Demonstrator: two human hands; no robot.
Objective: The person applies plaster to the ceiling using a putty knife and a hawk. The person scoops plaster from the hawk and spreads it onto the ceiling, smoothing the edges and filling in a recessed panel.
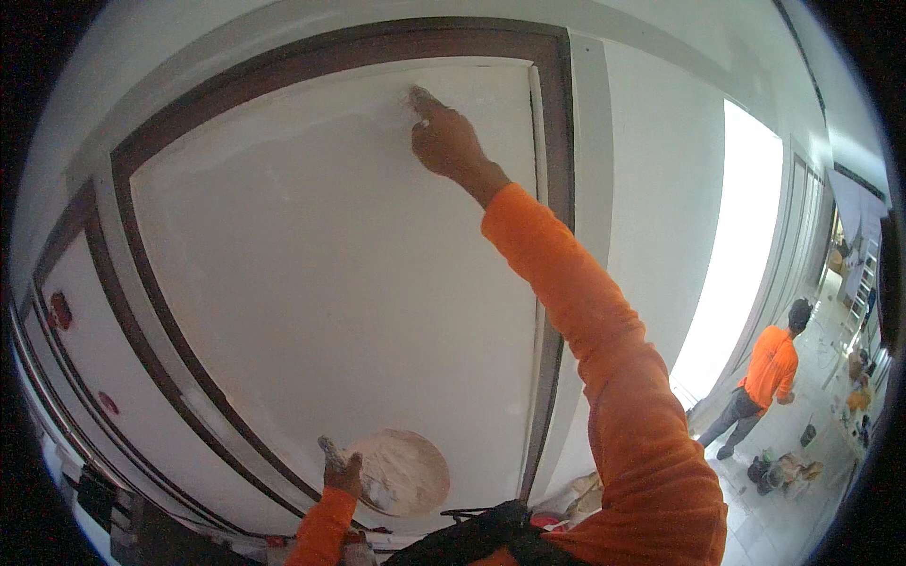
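Observation:
My right hand (444,137) is raised to the top of a white panel (321,255) set in a dark brown frame (552,141). Its fingers are curled at the panel's surface, beside a pale powdery smear; anything between them is too small or hidden to make out. Low on the left, my left hand (342,472) grips the rim of a round, pinkish pan (401,472) that holds white, powdery-looking material. The thumb and fingers there are coated with white. Both forearms are in orange sleeves.
Another framed panel (85,321) stands at the left. Rightward are a bright opening (727,245) and a person (764,368) in orange, walking or standing in a corridor. Bundled items (783,472), a bucket (808,436) and a ladder (864,283) are along that floor.

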